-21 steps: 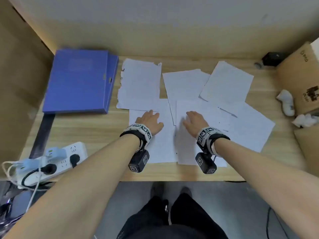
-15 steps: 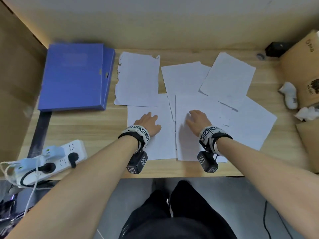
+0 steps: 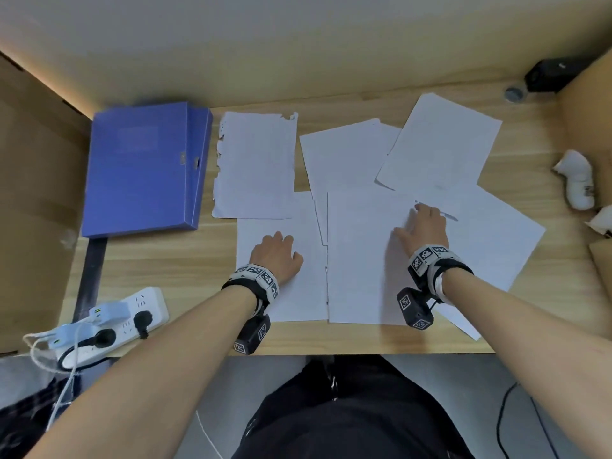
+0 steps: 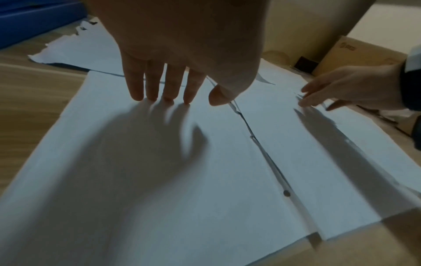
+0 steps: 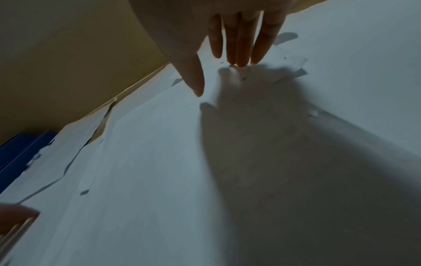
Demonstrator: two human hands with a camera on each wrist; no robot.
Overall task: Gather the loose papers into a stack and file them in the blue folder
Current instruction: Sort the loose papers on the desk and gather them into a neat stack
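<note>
Paper lies all over the desk (image 3: 139,260), six sheets or so, none stacked yet. The folder (image 3: 139,167) sits closed at the back left corner, just beside a sheet with a ragged left edge (image 3: 255,164). Two sheets overlap along the back edge, the right one (image 3: 440,144) tilted over the middle one (image 3: 341,157). Near the front edge two sheets lie side by side, and another (image 3: 496,236) runs out toward the right edge. The left hand (image 3: 276,255) rests flat on the left front sheet (image 3: 281,293), fingers straight and close together, tips touching the paper, holding nothing. The right hand (image 3: 425,228) lies on the right front sheet (image 3: 361,260), fingers (image 5: 239,45) straight with the thumb spread apart, tips at a torn edge where that sheet meets the one to its right. Half a second back this hand was nearer the middle of the desk, close to the seam between the two front sheets; it has since slid out to the right, while the left has stayed put on its sheet. The papers look unmoved. To my eye the right hand is going out for the far sheets to draw them in against the left, so the gathering is only starting and the filing is a long way off. Thin sheets pushed flat may buckle or slip under each other. A power strip (image 3: 109,323) sits at the front left corner, and crumpled white bits (image 3: 578,180) lie at the right edge.
</note>
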